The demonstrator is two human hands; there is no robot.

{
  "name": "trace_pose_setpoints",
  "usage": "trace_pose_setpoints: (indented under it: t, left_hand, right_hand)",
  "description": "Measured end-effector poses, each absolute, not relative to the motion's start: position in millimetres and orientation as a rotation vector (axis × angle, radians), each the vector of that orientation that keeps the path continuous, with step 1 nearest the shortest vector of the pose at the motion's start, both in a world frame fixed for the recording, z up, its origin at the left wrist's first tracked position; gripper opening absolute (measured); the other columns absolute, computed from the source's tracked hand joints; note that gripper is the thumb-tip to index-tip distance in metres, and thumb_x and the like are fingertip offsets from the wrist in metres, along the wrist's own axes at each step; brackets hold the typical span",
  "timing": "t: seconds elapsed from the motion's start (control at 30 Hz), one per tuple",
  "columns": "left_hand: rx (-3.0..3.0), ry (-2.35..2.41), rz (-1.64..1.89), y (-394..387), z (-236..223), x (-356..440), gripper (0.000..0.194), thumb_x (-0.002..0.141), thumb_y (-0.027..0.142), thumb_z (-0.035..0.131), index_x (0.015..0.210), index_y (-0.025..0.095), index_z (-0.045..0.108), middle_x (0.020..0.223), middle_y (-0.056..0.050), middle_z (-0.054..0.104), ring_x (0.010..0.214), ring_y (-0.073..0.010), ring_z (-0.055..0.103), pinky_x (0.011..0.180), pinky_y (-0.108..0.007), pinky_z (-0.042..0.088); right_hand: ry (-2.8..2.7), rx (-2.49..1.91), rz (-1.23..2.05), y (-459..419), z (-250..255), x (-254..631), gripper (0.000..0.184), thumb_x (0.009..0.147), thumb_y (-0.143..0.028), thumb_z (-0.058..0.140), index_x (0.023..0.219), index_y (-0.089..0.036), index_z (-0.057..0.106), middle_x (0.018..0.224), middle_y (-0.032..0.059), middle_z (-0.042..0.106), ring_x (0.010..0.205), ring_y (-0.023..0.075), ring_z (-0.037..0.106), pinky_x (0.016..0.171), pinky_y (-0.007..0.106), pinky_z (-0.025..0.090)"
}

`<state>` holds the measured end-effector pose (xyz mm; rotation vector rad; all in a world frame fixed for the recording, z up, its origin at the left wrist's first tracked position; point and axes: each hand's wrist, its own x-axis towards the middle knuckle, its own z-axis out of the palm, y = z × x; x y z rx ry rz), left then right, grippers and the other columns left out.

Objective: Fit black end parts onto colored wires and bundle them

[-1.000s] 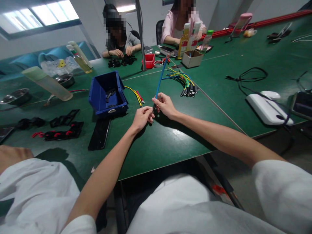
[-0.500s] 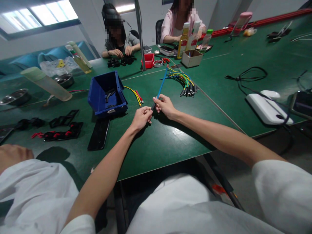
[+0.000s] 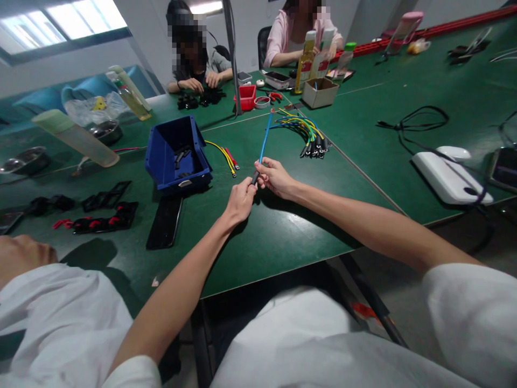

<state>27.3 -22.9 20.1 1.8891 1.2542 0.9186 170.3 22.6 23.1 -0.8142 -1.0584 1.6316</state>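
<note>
Blue wire [image 3: 265,141] is held above the desk [image 3: 291,226], slanted up and away, black sleeve [image 3: 255,177] at its near end. The sleeve is clamped in the left hand [image 3: 241,200], fingers curled into a fist; half a second ago it was pinched at the fingertips. The wire is gripped just above the sleeve by the right hand [image 3: 278,178], thumb and fingers together on it, grip little changed. The wire's far tip was raised higher a second ago; now it is seen beside the wire bundle.

Small black pieces [image 3: 183,157] are contained in the blue bin [image 3: 169,186], left of the hands. Farther off, a blue item is seen in the cardboard box [image 3: 317,98]; the contents of the red bin [image 3: 247,102] cannot be made out.

The desk is green. A black phone [image 3: 164,222] is laid near the blue bin, yellow and red wires [image 3: 226,156] just right of it. The wire bundle [image 3: 309,129], black-sleeved with ring terminals, is placed beyond the right hand. Two co-workers are seated across the desk; windows [image 3: 60,24] are seen far left.
</note>
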Motion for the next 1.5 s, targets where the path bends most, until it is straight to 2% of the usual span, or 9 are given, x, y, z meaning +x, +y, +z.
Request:
trace_pose_setpoints:
  t: [0.17, 0.33, 0.5, 0.7, 0.87, 1.0, 1.2, 1.37, 1.5]
  left_hand:
    - [1.977, 1.301, 0.928, -26, 20, 28, 0.028, 0.090, 0.029, 0.036, 0.083, 0.016, 0.059, 0.066, 0.001, 0.053, 0.058, -0.0113, 0.045, 0.057, -0.023, 0.034]
    - [1.991, 1.254, 0.921, -25, 21, 28, 0.027, 0.089, 0.030, 0.039, 0.087, 0.016, 0.061, 0.068, 0.001, 0.054, 0.058, -0.0112, 0.044, 0.057, -0.024, 0.035]
    - [1.824, 1.245, 1.001, -21, 16, 28, 0.020, 0.084, 0.030, 0.041, 0.073, 0.018, 0.053, 0.059, 0.004, 0.045, 0.051, -0.0095, 0.037, 0.051, -0.022, 0.031]
    - [1.687, 1.267, 1.029, -19, 13, 27, 0.029, 0.083, 0.037, 0.041, 0.061, 0.019, 0.045, 0.051, 0.005, 0.038, 0.046, -0.0084, 0.033, 0.046, -0.021, 0.028]
    - [1.659, 1.301, 1.045, -17, 16, 26, 0.028, 0.081, 0.035, 0.042, 0.058, 0.019, 0.045, 0.049, 0.005, 0.037, 0.044, -0.0081, 0.033, 0.046, -0.021, 0.027]
    - [1.689, 1.329, 1.030, -15, 14, 27, 0.029, 0.083, 0.036, 0.043, 0.063, 0.018, 0.053, 0.049, 0.005, 0.042, 0.044, -0.0087, 0.036, 0.048, -0.021, 0.029]
    - [1.961, 1.711, 0.894, -17, 18, 23, 0.047, 0.089, 0.052, 0.042, 0.059, 0.019, 0.056, 0.054, 0.000, 0.053, 0.054, -0.0132, 0.048, 0.054, -0.024, 0.029]
    - [2.095, 2.114, 0.748, -14, 25, 13, 0.032, 0.093, 0.046, 0.043, 0.087, 0.023, 0.065, 0.082, -0.005, 0.068, 0.080, -0.0205, 0.063, 0.066, -0.027, 0.038]
    - [2.238, 2.128, 0.628, -9, 23, 7, 0.031, 0.093, 0.036, 0.045, 0.118, 0.025, 0.060, 0.112, -0.009, 0.065, 0.102, -0.0243, 0.061, 0.079, -0.031, 0.046]
  right_hand:
    - [-1.044, -0.757, 1.735, 23, 23, 172, 0.020, 0.088, -0.026, 0.066, 0.084, -0.019, 0.048, 0.054, -0.0090, 0.051, 0.040, 0.0043, 0.048, 0.037, 0.014, 0.041]
    - [-1.146, -0.658, 1.770, 27, 24, 177, 0.030, 0.082, -0.036, 0.073, 0.086, -0.019, 0.048, 0.051, -0.0101, 0.050, 0.039, 0.0038, 0.044, 0.038, 0.014, 0.042]
    - [-1.211, -0.676, 1.682, 29, 22, 178, 0.041, 0.076, -0.047, 0.076, 0.088, -0.019, 0.049, 0.050, -0.0107, 0.049, 0.040, 0.0044, 0.047, 0.040, 0.014, 0.042]
    - [-1.255, -0.699, 1.595, 32, 16, 180, 0.046, 0.073, -0.053, 0.075, 0.088, -0.019, 0.049, 0.056, -0.0077, 0.055, 0.047, 0.0059, 0.054, 0.047, 0.017, 0.047]
    - [-1.422, -0.733, 1.486, 33, 19, 183, 0.048, 0.068, -0.046, 0.080, 0.096, -0.019, 0.051, 0.062, -0.0064, 0.060, 0.057, 0.0091, 0.061, 0.053, 0.019, 0.051]
    - [-1.349, -0.765, 1.408, 31, 20, 180, 0.046, 0.069, -0.041, 0.079, 0.100, -0.018, 0.054, 0.062, -0.0074, 0.058, 0.058, 0.0084, 0.059, 0.056, 0.020, 0.053]
    - [-1.320, -0.815, 1.359, 33, 20, 180, 0.046, 0.074, -0.032, 0.074, 0.115, -0.018, 0.058, 0.064, -0.0062, 0.059, 0.056, 0.0084, 0.058, 0.053, 0.021, 0.053]
    - [-1.422, -0.947, 1.256, 45, 12, 189, 0.052, 0.078, -0.027, 0.069, 0.127, -0.014, 0.056, 0.062, -0.0042, 0.062, 0.053, 0.0099, 0.059, 0.049, 0.020, 0.049]
    - [-1.559, -1.068, 1.063, 58, 2, 198, 0.056, 0.081, -0.028, 0.066, 0.132, -0.011, 0.055, 0.059, -0.0051, 0.060, 0.048, 0.0092, 0.054, 0.048, 0.021, 0.044]
